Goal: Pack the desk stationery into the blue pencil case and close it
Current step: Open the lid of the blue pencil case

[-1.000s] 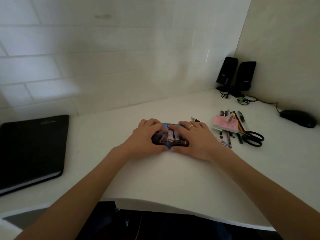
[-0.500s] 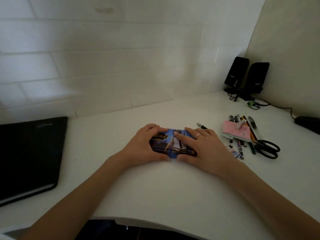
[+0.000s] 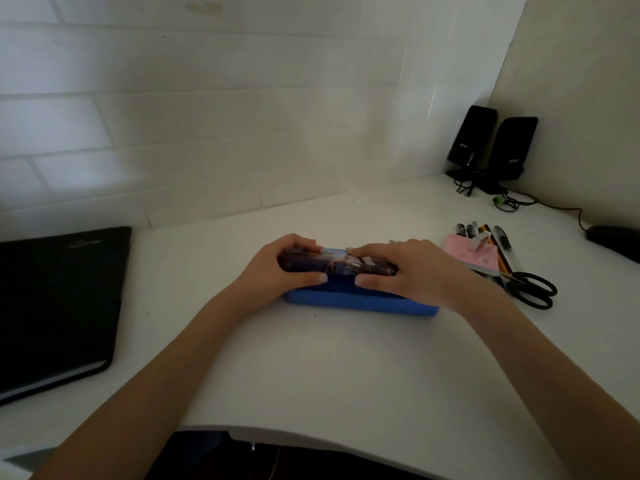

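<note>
- From the head camera, the blue rectangular plastic pencil case (image 3: 360,301) lies on the white desk (image 3: 346,368) straight in front of the person, its long side facing them.
- The left hand (image 3: 277,268) curls round the left end of the printed picture lid (image 3: 337,265), fingers over the far edge, thumb pressing the near edge.
- The right hand (image 3: 412,271) grips the lid's right end the same way, thumb on the near edge.
- The lid stands raised off the blue base along the near side, so the step looks like opening; nothing shows inside yet.
- To do it well, I would lift both ends evenly so the lid swings up without twisting, and keep the base flat on the desk.
- The stationery waits to the right: the pink sticky-note pad (image 3: 469,252), the dark pens and pencils (image 3: 498,244) beneath it, and the black-handled scissors (image 3: 531,289), all outside the case.
- A black closed notebook (image 3: 59,306) lies well apart on the left.
</note>
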A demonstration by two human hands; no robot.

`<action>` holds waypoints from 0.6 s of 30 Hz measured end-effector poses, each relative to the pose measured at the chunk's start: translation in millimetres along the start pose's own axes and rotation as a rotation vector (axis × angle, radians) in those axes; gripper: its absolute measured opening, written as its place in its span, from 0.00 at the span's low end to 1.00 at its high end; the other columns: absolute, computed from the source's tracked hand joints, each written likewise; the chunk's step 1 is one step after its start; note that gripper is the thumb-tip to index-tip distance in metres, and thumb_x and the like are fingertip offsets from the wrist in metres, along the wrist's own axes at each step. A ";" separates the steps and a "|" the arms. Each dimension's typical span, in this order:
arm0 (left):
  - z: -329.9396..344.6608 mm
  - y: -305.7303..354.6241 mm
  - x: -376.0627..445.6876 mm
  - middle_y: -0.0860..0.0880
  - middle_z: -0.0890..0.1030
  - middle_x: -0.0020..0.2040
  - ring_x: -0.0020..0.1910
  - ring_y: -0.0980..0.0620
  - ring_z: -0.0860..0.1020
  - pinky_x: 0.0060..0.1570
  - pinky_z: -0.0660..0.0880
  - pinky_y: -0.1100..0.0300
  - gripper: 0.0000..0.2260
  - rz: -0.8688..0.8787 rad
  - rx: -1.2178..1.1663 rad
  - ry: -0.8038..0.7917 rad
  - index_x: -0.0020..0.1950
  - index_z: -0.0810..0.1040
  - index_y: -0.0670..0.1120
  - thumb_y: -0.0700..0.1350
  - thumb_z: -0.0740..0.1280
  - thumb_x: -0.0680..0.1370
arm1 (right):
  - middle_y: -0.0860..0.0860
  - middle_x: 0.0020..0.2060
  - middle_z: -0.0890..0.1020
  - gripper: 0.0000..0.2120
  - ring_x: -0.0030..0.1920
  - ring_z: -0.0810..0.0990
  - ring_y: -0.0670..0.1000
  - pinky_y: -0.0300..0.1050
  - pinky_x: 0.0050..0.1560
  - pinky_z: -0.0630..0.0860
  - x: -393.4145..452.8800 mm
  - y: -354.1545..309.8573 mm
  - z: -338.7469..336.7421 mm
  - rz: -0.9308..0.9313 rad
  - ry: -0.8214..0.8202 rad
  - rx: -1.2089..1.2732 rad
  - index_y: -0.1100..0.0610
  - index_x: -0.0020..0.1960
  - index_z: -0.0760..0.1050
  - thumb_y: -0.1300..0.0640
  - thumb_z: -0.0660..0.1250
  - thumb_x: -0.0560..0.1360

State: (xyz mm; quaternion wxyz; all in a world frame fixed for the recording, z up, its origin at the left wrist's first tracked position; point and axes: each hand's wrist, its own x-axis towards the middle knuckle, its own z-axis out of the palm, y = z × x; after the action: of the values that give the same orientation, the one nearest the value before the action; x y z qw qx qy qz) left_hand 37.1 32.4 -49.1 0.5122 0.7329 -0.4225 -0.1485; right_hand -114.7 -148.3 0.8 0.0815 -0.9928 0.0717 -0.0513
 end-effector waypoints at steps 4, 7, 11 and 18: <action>-0.6 -2.1 5.9 0.52 0.82 0.51 0.48 0.64 0.80 0.50 0.73 0.72 0.12 0.031 -0.046 0.079 0.46 0.81 0.49 0.35 0.74 0.68 | 0.46 0.52 0.84 0.29 0.49 0.80 0.48 0.41 0.48 0.74 -5.4 -0.2 4.0 0.027 0.120 0.008 0.43 0.63 0.75 0.30 0.62 0.66; 1.2 -1.0 6.8 0.53 0.82 0.44 0.42 0.65 0.80 0.44 0.74 0.73 0.08 -0.012 -0.068 0.148 0.43 0.82 0.48 0.35 0.72 0.70 | 0.48 0.49 0.86 0.28 0.47 0.83 0.47 0.45 0.57 0.75 -9.9 3.0 16.0 -0.076 0.474 -0.015 0.51 0.53 0.82 0.31 0.63 0.66; -2.2 -4.3 11.4 0.45 0.74 0.31 0.30 0.52 0.70 0.31 0.67 0.61 0.15 -0.170 -0.166 0.421 0.32 0.72 0.41 0.49 0.67 0.75 | 0.53 0.52 0.83 0.14 0.53 0.78 0.52 0.50 0.56 0.70 -11.4 10.3 25.3 -0.156 0.938 -0.065 0.57 0.53 0.82 0.48 0.68 0.74; -8.1 -14.4 13.9 0.43 0.78 0.39 0.37 0.49 0.74 0.37 0.69 0.56 0.15 -0.190 -0.032 0.517 0.48 0.76 0.39 0.52 0.62 0.77 | 0.46 0.39 0.81 0.16 0.41 0.77 0.47 0.41 0.41 0.74 -10.0 -13.6 41.7 -0.273 0.404 0.189 0.50 0.46 0.84 0.40 0.66 0.70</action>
State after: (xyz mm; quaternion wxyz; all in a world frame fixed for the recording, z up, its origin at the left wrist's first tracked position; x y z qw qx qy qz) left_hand 57.4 28.4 -55.2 0.5983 0.7746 -0.2047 -0.0104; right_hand -118.0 -127.0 -38.7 0.1502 -0.9509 -0.0534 -0.2653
